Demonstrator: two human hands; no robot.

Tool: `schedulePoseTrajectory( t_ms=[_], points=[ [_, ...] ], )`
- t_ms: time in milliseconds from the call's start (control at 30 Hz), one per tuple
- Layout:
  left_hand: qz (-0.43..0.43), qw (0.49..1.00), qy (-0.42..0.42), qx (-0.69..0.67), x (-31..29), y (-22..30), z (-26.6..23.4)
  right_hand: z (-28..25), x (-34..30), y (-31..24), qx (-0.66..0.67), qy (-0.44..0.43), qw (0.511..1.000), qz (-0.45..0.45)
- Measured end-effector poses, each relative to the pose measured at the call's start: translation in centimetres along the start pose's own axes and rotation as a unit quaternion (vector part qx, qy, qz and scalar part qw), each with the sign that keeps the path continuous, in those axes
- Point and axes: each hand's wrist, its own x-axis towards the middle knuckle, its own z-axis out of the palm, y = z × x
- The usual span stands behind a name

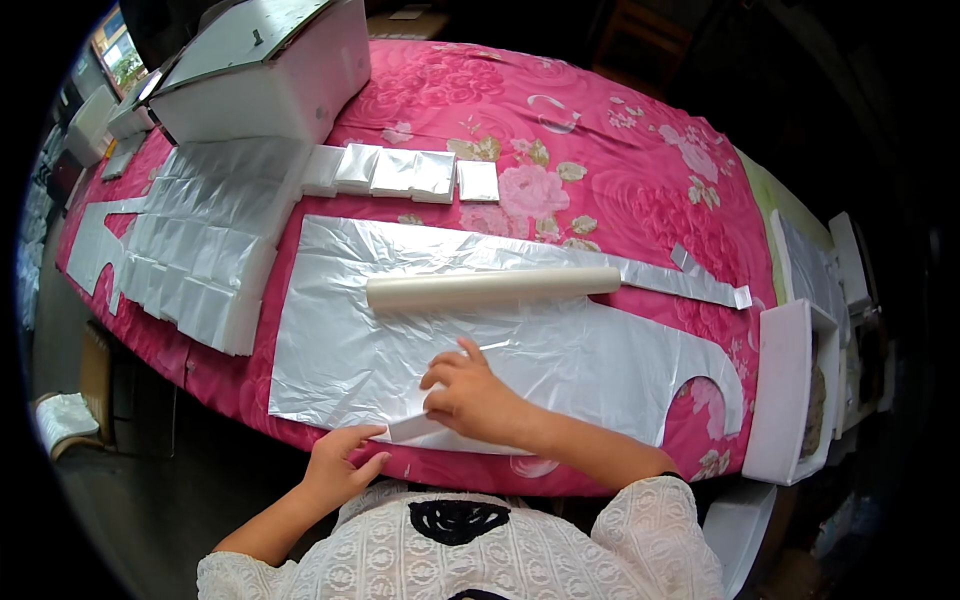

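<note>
A thin silvery-white plastic apron point(330, 330) with a curved neck opening lies spread on the table in front of me. At its near edge is a narrow white strip point(408, 428); I cannot tell whether it is a fold of the apron or a separate piece. My right hand point(475, 395) is over the apron, thumb and bent fingers at the strip's right end, other fingers raised. My left hand point(340, 467) is at the near edge, index fingertip at the strip's left end, thumb apart. A pale roll point(490, 288) lies across the apron beyond my hands.
Left of the apron lie rows of folded plastic packets point(195, 250). More small folded packets point(400, 172) line up behind it. A white foam box point(290, 85) stands far left, another white box point(775, 390) at right. A pink flowered cloth point(620, 180) covers the table.
</note>
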Motion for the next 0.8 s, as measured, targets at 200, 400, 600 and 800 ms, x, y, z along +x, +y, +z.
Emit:
schedulePoseTrajectory(
  t_ms=[200,400,600,800],
  points=[
    [0.024,0.999,-0.002,-0.029,2.1,0.0,-0.3,-8.8,7.7,14.6,0.207,0.326,0.886,0.257],
    [0.017,0.997,-0.061,-0.034,2.9,-0.3,0.4,-10.2,11.7,22.0,-0.015,0.308,0.830,0.465],
    [0.013,0.999,-0.034,-0.037,2.7,-0.8,0.0,-10.0,11.2,20.5,-0.133,0.285,0.845,0.432],
    [0.105,0.994,-0.021,0.015,2.9,-0.8,0.4,-9.2,0.2,15.2,-0.044,0.142,0.969,0.200]
  ],
)
